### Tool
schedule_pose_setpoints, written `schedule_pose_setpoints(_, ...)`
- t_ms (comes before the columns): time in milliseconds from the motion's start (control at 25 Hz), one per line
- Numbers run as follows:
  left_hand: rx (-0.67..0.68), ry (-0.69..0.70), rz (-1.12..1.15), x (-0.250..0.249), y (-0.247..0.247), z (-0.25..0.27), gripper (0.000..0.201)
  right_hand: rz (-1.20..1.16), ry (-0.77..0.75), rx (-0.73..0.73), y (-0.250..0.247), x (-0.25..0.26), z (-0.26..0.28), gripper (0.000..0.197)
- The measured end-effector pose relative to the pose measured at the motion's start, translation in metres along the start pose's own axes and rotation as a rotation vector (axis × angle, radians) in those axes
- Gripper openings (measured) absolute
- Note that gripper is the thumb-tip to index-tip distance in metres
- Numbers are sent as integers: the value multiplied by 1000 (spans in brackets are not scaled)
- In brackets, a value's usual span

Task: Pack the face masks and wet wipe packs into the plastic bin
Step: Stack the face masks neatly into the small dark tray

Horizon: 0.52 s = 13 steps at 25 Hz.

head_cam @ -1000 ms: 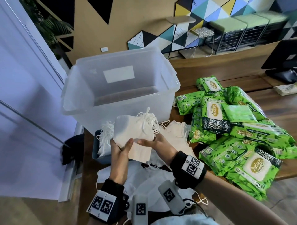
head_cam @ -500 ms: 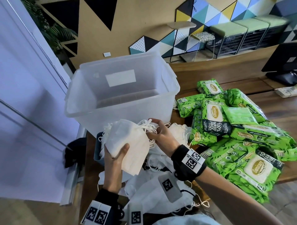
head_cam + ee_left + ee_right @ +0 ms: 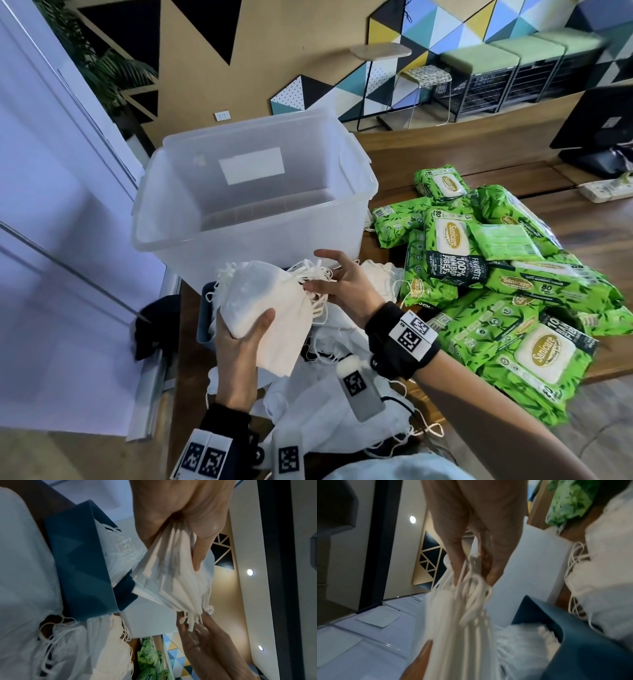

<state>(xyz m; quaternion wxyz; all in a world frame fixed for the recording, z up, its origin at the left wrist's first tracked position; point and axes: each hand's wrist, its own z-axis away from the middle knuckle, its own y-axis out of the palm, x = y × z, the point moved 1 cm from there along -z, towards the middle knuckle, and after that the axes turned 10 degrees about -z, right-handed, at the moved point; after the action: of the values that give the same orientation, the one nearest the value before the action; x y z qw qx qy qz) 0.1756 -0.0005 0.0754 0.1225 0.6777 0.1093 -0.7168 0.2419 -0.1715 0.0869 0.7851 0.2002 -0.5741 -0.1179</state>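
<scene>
- Wood counter [image 3: 565,219] ran under everything, with a geometric painted wall and green cushioned benches behind it.
- Clear plastic bin [image 3: 253,192] stood at the far left of the counter, lid off, with a white label on its far wall; nothing visible inside.
- My left hand [image 3: 239,356] gripped a stack of white face masks [image 3: 270,315] at its lower end, thumb on top, fingers under; the stack was in the air just in front of the bin's near wall.
- Left wrist view: thumb and fingers of that grip clamped the fanned mask edges [image 3: 171,577].
- My right hand [image 3: 342,284] was at the stack's other end, with fingers pinching the bunched ear loops [image 3: 311,274]; the index finger stretched out above them.
- Right wrist view: loops [image 3: 471,588] caught between fingertips, blurred.
- Dark blue box [image 3: 205,315] sat under the stack by the bin, with more masks in it.
- Loose masks [image 3: 322,404] were piled on the counter's near edge below my hands.
- Green wet wipe packs [image 3: 496,284] were heaped on the right of the counter, beside the bin, none in it.
- Dark monitor [image 3: 599,120] was at far right.
</scene>
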Motion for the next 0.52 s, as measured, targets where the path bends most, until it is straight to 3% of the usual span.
schedule_pose_setpoints(160,20,32,-46,-4,-5,-3,53,46,4,62,-4,13,0,56)
schedule_pose_setpoints(280,34,28,-60,-7,-6,-4,53,-272,120,80,-4,16,1,58)
schedule_pose_setpoints(360,38,24,-79,-8,-9,-3,53,-330,182,124,-3,18,1,61)
schedule_pose_setpoints(440,56,29,-105,-7,-12,-4,51,-277,231,194,1,22,5,63)
schedule_pose_setpoints(520,62,30,-145,-5,-16,-4,50,38,243,265,2,26,10,73)
